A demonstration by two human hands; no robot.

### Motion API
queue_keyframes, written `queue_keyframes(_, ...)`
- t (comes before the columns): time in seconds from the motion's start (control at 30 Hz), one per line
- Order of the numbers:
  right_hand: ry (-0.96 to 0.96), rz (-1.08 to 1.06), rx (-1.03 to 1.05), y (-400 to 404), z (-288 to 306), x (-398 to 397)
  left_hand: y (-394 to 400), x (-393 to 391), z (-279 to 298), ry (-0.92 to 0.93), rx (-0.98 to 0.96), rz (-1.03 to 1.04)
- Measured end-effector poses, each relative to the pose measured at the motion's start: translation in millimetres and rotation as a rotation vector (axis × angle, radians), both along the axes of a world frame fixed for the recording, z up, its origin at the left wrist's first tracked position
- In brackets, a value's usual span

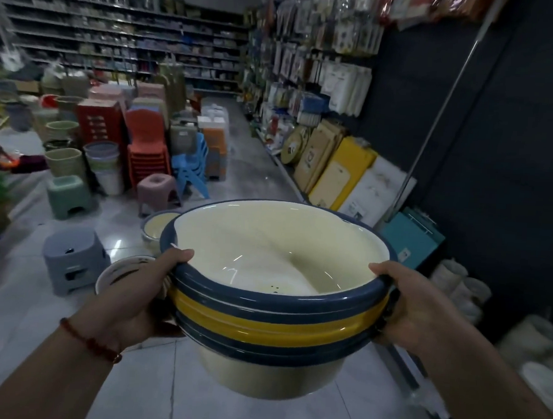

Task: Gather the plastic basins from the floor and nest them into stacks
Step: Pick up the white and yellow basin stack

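I hold a nested stack of basins (273, 308) in the air in front of me, cream inside, with blue rims and one yellow rim between them. My left hand (142, 295) grips the stack's left rim, thumb over the top edge. My right hand (405, 302) grips the right rim the same way. On the floor behind the stack lies another cream basin with a blue rim (155, 227). A smaller basin (121, 273) lies on the floor partly hidden by my left hand.
A grey step stool (73, 262), a green stool (69, 195) and a pink stool (159, 192) stand on the tiled floor to the left. Stacked chairs (147, 151) and buckets (104, 165) lie beyond. Shelves with boxed goods (335, 167) line the right side of the aisle.
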State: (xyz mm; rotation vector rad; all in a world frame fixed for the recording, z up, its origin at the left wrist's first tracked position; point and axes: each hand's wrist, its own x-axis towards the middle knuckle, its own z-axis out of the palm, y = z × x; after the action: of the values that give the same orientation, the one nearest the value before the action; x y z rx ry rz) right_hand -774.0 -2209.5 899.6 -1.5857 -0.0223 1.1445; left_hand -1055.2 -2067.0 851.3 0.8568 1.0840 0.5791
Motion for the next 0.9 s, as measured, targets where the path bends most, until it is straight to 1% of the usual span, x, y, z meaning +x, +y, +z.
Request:
queue_keyframes(0.13, -0.007, -0.020, 0.002, 47.8, 1.6, -21.1, 52.4, -21.9, -5.8, 0.024, -0.004, 0.022)
queue_keyframes(0.3, 0.031, -0.033, -0.032, 103.8, -8.0, -42.0, 116.9, -42.9, -7.2, 0.042, 0.033, 0.017)
queue_keyframes(0.47, 0.032, -0.014, -0.071, 149.3, -19.2, -31.8, 169.6, -36.2, -15.9, 0.063, 0.000, -0.022)
queue_keyframes(0.6, 0.037, 0.001, -0.084, 186.8, -25.6, -1.2, 209.9, -8.8, -20.3, 0.065, -0.016, -0.076)
queue_keyframes(0.7, 0.068, 0.015, -0.082, 217.2, -37.4, 29.0, 243.5, 20.5, -29.6, 0.077, -0.021, -0.075)
queue_keyframes(0.9, 0.110, -0.004, -0.061, 274.7, -58.6, 116.0, 315.6, 108.7, -47.3, 0.102, -0.058, -0.092)
